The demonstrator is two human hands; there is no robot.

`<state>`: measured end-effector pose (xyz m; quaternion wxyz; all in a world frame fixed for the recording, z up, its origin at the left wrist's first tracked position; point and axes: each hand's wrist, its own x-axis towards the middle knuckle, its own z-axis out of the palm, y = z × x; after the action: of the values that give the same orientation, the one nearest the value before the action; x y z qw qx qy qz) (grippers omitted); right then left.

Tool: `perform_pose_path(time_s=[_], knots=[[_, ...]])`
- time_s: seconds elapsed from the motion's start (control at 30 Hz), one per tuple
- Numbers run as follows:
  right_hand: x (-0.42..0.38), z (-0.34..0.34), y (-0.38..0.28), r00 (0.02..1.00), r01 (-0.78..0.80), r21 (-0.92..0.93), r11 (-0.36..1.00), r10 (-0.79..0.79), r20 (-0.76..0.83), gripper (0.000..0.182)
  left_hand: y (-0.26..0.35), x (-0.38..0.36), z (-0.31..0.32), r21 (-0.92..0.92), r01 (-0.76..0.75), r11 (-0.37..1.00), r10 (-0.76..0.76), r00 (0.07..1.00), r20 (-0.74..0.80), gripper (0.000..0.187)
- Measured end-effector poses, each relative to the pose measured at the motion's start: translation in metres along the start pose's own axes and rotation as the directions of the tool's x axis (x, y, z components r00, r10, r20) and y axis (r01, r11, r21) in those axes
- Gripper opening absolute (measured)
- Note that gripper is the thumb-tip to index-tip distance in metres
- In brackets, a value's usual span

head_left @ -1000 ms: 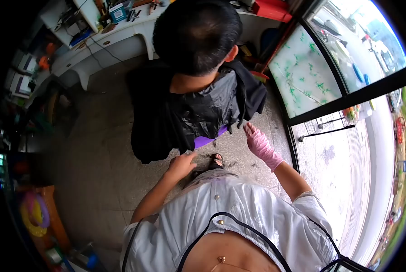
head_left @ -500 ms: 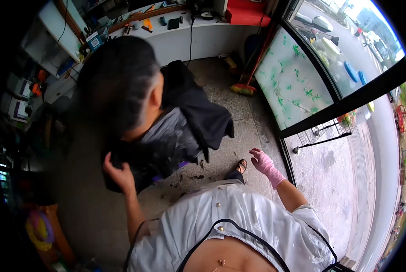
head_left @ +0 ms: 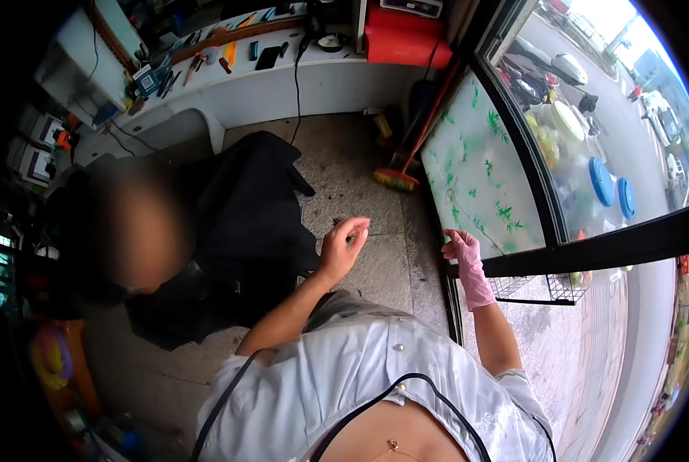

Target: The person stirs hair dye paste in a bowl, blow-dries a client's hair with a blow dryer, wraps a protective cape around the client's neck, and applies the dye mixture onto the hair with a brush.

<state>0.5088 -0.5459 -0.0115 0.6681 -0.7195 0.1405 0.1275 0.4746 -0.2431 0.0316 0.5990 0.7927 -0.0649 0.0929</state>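
Hovering just beside the black cape [head_left: 244, 208] draped over the seated person, the bare left hand [head_left: 343, 245] has its fingers curled loosely, its grip narrow and holding nothing visible. The right hand [head_left: 468, 266], in a pink glove, hangs near the glass door [head_left: 479, 177], loosely open and empty. A broom [head_left: 397, 175] leans by the worktop [head_left: 314, 77].
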Motion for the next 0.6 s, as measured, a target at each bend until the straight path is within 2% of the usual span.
perform_pose_path(time_s=[0.03,0.1,0.13,0.2,0.27,0.37,0.43,0.53,0.6], knots=[[0.006,-0.003,-0.006,0.999,0.016,-0.008,1.000,-0.016,0.035,0.034,-0.019,0.023,0.016,-0.133,0.106,0.985,-0.104,0.994,0.020,0.017],[0.005,-0.002,-0.020,0.997,-0.032,-0.016,0.999,0.032,0.064,0.040,-0.060,0.072,0.034,-0.405,0.177,0.897,-0.170,0.984,0.053,0.019],[0.011,-0.007,-0.020,0.996,-0.042,-0.021,0.999,0.043,0.076,0.043,-0.071,0.095,0.038,-0.468,0.217,0.857,-0.220,0.974,0.049,0.021],[0.022,-0.024,-0.015,0.997,-0.049,-0.045,0.998,0.052,0.058,0.043,-0.094,0.146,0.034,-0.480,0.356,0.802,-0.379,0.924,0.051,0.022],[0.042,-0.044,-0.013,0.996,-0.092,-0.037,0.995,0.092,-0.002,0.042,-0.120,0.202,0.025,-0.527,0.405,0.747,-0.479,0.878,-0.005,0.023],[0.087,-0.071,-0.016,0.982,-0.163,-0.012,0.987,0.161,-0.099,0.032,-0.166,0.301,0.003,-0.492,0.371,0.788,-0.491,0.860,-0.137,0.022],[0.120,-0.078,-0.025,0.976,-0.176,-0.047,0.983,0.168,-0.135,0.032,-0.200,0.372,-0.009,-0.396,0.262,0.880,-0.383,0.885,-0.266,0.022],[0.174,-0.070,-0.054,0.967,-0.233,-0.072,0.970,0.223,-0.123,0.032,-0.242,0.476,-0.030,-0.389,0.323,0.863,-0.453,0.835,-0.312,0.023],[0.212,-0.059,-0.072,0.964,-0.259,-0.084,0.962,0.252,-0.082,0.034,-0.262,0.532,-0.036,-0.460,0.360,0.812,-0.539,0.764,-0.354,0.024]])
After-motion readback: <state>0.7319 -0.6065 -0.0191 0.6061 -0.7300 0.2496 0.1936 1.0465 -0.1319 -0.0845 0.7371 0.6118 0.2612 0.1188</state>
